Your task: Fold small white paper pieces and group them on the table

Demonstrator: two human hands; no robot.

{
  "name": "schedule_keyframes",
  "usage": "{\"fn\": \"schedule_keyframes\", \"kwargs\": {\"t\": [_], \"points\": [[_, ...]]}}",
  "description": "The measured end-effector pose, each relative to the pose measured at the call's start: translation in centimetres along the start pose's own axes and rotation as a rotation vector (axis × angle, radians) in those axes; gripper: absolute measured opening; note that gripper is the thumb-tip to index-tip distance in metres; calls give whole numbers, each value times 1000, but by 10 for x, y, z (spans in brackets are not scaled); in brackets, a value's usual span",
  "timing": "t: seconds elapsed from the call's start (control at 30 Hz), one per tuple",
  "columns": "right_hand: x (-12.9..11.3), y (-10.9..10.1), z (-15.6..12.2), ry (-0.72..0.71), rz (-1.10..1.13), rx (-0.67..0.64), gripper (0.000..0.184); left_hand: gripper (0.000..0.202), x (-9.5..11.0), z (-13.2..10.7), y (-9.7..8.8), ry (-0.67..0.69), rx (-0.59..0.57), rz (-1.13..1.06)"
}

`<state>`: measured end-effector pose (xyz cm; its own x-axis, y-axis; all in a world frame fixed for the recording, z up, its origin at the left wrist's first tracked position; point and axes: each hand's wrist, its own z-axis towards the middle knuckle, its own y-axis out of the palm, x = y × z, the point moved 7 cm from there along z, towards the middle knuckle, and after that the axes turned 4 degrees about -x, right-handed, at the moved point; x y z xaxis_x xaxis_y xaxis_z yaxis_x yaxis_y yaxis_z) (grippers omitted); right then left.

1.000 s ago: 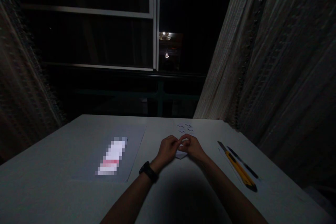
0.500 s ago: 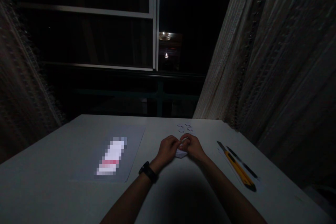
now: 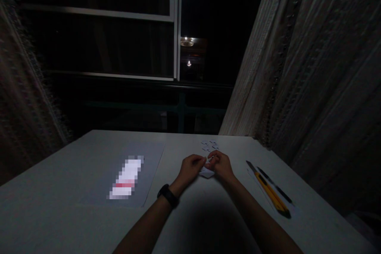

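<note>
A small white piece of folded paper (image 3: 206,173) lies between my hands, partly hidden by the fingers. My left hand (image 3: 193,167), with a dark watch on the wrist, is closed in a pinch at the paper's left side. From the right, my right hand (image 3: 220,165) bends its thumb and fingers around the paper's upper edge. Exactly how the fingertips grip the paper is too dark and small to make out. Just beyond the hands lie several small paper pieces (image 3: 209,145) with dark marks.
On the left a lit, blurred-out phone-like screen (image 3: 126,177) rests on a large sheet of paper (image 3: 154,166). To the right are a yellow box cutter (image 3: 270,192) and a dark pen (image 3: 275,184). Curtains (image 3: 250,67) and a dark window stand behind the white table (image 3: 74,230).
The right hand's fingers have shifted slightly, and a small gap shows between its fingertips and the left hand's. The left hand stays almost in place.
</note>
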<state>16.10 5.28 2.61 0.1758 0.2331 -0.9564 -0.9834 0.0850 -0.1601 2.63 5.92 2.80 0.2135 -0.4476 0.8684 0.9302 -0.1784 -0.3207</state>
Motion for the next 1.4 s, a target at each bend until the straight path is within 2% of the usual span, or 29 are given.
{"fn": "schedule_keyframes", "kwargs": {"t": [0.13, 0.3, 0.5, 0.63, 0.93, 1.17, 1.4], "points": [[-3, 8, -1, -39, -15, -77, 25, 25, 1, -1, -1, 9, 32, 60], [-3, 12, 0, -19, 59, -175, 30, 29, -6, 1, -4, -27, 67, 64], [-6, 8, -1, -80, -126, -84, 20, 39, -10, 4, -5, -55, 72, 72], [-2, 7, 0, -76, -140, -60, 19, 44, -10, 4, -4, -61, 53, 91], [-1, 3, 2, -76, -79, -69, 23, 23, -12, 4, -2, -38, 17, 14], [-1, 4, 3, -81, -149, -51, 22, 21, -11, 3, -4, -50, 46, 59], [-8, 2, -1, -114, -245, -31, 17, 24, -11, 2, -1, -42, -1, 74]]}}
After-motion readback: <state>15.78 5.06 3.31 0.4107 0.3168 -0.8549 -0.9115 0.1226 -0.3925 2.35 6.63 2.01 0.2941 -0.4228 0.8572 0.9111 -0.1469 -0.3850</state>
